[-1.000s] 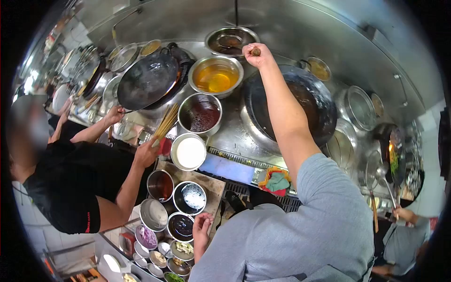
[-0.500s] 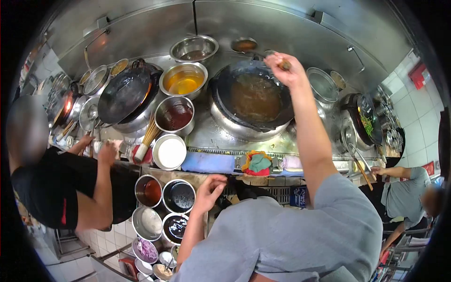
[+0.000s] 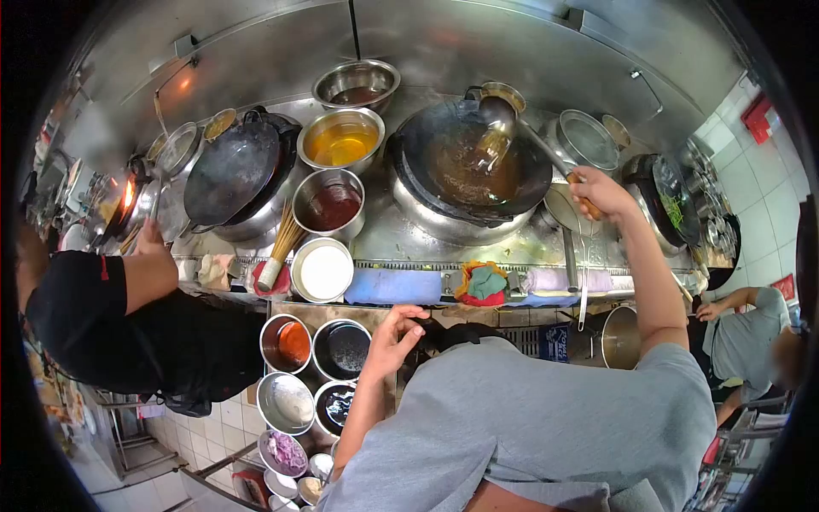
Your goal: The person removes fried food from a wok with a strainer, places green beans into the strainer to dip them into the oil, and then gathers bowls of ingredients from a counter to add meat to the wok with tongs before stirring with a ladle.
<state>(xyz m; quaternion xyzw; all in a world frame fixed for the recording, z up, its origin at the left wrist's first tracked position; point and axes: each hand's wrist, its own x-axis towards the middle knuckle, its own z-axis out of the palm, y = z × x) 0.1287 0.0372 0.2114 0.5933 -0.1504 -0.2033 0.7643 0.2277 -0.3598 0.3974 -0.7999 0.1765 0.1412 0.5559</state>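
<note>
My right hand [image 3: 600,193] is closed around the wooden handle end of a ladle [image 3: 498,113]. The ladle's bowl hangs tilted over the far side of a large black wok [image 3: 418,183], and thin brownish liquid [image 3: 492,152] streams from it. More brown liquid covers the wok's bottom. Close to my waist, my left hand [image 3: 396,340] hovers with loosely bent fingers, thumb apart, holding nothing. To the right of the wok, a strainer [image 3: 570,205] and a thin-handled tool [image 3: 584,282] lie across the counter edge.
Left of the wok stand bowls of yellow oil [image 3: 343,143], dark red sauce [image 3: 331,207] and white liquid [image 3: 322,270]. A bamboo brush [image 3: 281,247] and folded cloths [image 3: 394,285] line the edge. Sauce pots [image 3: 341,348] stand below. Co-workers [image 3: 111,324] are at both sides.
My right hand has moved from above the wok's far rim rightward and nearer to me. The ladle's bowl now shows, tipped and pouring. The left co-worker's arms have shifted.
</note>
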